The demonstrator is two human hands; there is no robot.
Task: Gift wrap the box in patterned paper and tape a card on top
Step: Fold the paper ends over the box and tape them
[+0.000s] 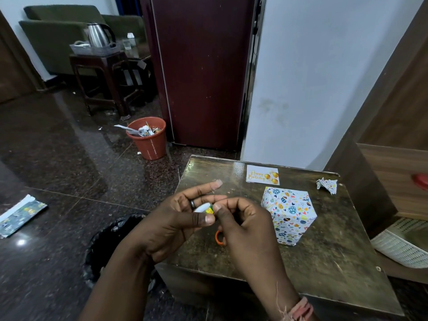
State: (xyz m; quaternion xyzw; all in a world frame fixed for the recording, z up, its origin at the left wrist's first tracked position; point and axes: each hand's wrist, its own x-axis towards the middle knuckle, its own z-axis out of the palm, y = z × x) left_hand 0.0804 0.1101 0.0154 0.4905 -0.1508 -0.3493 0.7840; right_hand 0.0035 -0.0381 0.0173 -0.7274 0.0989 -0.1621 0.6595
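Wrapped box [288, 214] in white patterned paper stands on the right half of the dark surface [324, 258], with the card that reads "Happy Birthday" [262, 175] lying flat just behind it, apart from it, near the far edge.

Far left on the floor lies a strip of dark printed wrapping paper [20, 214]. Further back stand a green armchair [58, 35] and a dark side table [102, 72] carrying a steel kettle [98, 34] in a tray. An orange waste bin [148, 137] full of scraps stands on the floor in front of a maroon door. A black bag [111, 237] sits on the floor by the near left corner of the surface.

Above that left part of the surface, the left hand [171, 223] holds a small roll of tape [203, 208], white with a yellow-green label; its thumb and fingers are curled round the roll, and a ring shows on one finger. The right hand [243, 225] meets it from the right, thumb and forefinger pinched together at the roll's edge, the other fingers curled in. Whether a tape end lies between them cannot be told. An orange scissor handle [218, 237] peeks out beneath the right hand, on the surface.

Right of the box, a crumpled scrap of the same patterned paper [327, 185] lies near the far right corner.
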